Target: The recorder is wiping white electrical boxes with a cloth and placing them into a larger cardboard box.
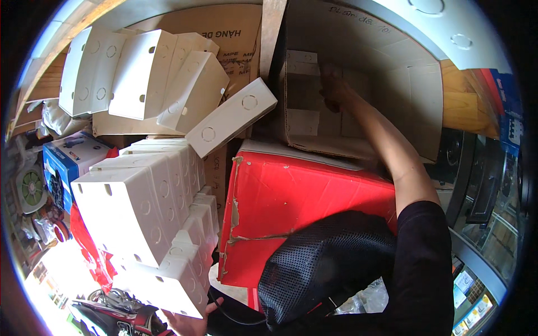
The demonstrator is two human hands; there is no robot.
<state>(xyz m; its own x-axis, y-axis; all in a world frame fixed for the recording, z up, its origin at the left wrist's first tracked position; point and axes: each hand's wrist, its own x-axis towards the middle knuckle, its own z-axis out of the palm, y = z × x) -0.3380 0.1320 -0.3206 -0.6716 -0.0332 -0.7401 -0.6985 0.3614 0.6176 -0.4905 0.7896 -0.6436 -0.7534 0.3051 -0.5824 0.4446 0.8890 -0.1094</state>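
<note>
My left hand (190, 323) is at the bottom, its fingers curled against the underside of a tall stack of white electrical junction boxes (126, 210) with round knockouts. The stack rises in front of me on the left, leaning slightly. My right arm reaches over a red carton (311, 196) into an open brown cardboard box (406, 95). Inside it, my right hand (336, 92) is beside a few pale boxes (302, 122) along the left wall. Shadow hides whether its fingers grip anything.
More white junction boxes (140, 73) lie at the upper left, and one (232, 117) sits tilted against the cardboard box. A black mesh bag (325, 257) lies before the red carton. At left are a blue-and-white carton (73, 159) and a fan (31, 185). A wooden post (272, 33) stands behind.
</note>
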